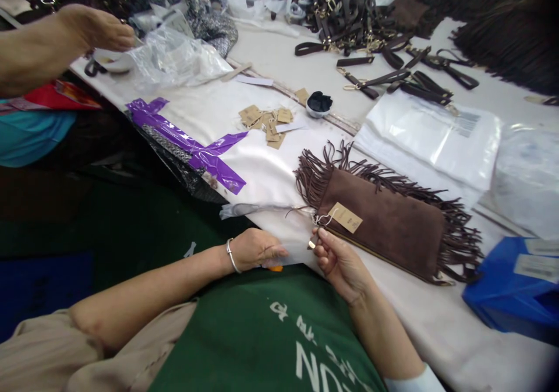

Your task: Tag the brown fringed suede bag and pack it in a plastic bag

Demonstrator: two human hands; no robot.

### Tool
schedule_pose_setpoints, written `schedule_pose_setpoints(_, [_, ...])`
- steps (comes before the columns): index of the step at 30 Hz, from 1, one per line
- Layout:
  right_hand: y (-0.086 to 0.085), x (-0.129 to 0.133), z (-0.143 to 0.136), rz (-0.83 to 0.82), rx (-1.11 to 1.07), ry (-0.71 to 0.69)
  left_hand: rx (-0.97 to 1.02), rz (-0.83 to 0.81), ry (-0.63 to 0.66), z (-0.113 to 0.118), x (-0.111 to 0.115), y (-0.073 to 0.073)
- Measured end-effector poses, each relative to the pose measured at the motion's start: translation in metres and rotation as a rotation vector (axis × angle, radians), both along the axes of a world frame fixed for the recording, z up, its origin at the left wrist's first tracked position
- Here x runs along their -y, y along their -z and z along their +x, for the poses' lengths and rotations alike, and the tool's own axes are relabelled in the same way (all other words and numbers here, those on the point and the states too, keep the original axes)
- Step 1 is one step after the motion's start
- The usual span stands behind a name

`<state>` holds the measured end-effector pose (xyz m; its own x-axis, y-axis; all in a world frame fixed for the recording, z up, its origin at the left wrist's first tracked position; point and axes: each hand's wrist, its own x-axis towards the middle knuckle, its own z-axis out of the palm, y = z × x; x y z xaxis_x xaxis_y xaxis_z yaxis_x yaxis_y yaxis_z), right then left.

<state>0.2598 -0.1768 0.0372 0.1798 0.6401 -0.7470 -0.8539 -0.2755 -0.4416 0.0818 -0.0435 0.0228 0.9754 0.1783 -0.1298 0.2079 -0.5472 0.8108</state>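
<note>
A brown suede clutch bag (384, 220) with long fringe lies flat on the table in front of me. A tan hang tag (345, 217) on white string is tied near its left end, by the zipper. My right hand (338, 261) pinches a small brown pull tab (312, 243) with a gold metal end at that corner. To the left, my left hand (257, 249), with a bracelet on the wrist, is closed at the table's edge. Pale, see-through material shows by its fingertips; what they hold is unclear. A small orange piece (275, 268) shows just below them.
Loose hang tags (266, 125) lie beyond a strip of purple tape (187, 144). A small bowl (319, 105) of dark pieces, brown straps (349, 25), white plastic bags (432, 136) and a blue bin (515, 287) surround the clutch. Another person's hand (96, 28) is at upper left.
</note>
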Motion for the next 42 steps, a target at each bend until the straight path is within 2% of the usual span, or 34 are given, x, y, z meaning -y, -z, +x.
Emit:
schedule_pose_setpoints(7, [0.004, 0.0, -0.005, 0.05, 0.014, -0.049, 0.0, -0.091, 0.01, -0.001, 0.003, -0.001])
schedule_pose_setpoints(12, [0.009, 0.0, -0.01, 0.035, 0.098, -0.09, -0.096, -0.293, -0.193, 0.001, 0.01, -0.005])
schedule_pose_setpoints(15, [0.011, 0.0, -0.012, 0.031, 0.174, -0.099, -0.246, -0.33, -0.239, 0.005, 0.013, -0.009])
schedule_pose_setpoints(18, [0.012, 0.001, -0.012, 0.032, 0.196, -0.084, -0.277, -0.209, -0.158, 0.007, 0.011, -0.013])
schedule_pose_setpoints(23, [0.008, 0.001, -0.01, 0.075, 0.137, -0.016, -0.068, 0.167, -0.003, -0.003, 0.002, -0.009])
schedule_pose_setpoints(27, [0.005, 0.001, -0.01, 0.079, 0.102, 0.021, 0.006, 0.273, -0.008, -0.011, 0.001, 0.001])
schedule_pose_setpoints(31, [0.006, 0.001, -0.011, 0.084, 0.103, 0.009, 0.005, 0.3, -0.013, -0.008, 0.003, 0.005])
schedule_pose_setpoints(37, [0.009, 0.001, -0.014, 0.105, 0.126, -0.026, -0.025, 0.181, -0.023, -0.002, 0.008, 0.002])
schedule_pose_setpoints(39, [0.009, 0.001, -0.014, 0.106, 0.136, -0.031, -0.045, 0.078, -0.064, 0.0, 0.01, -0.001])
schedule_pose_setpoints(42, [0.01, 0.001, -0.014, 0.112, 0.147, -0.039, -0.096, -0.175, -0.184, 0.002, 0.014, -0.005])
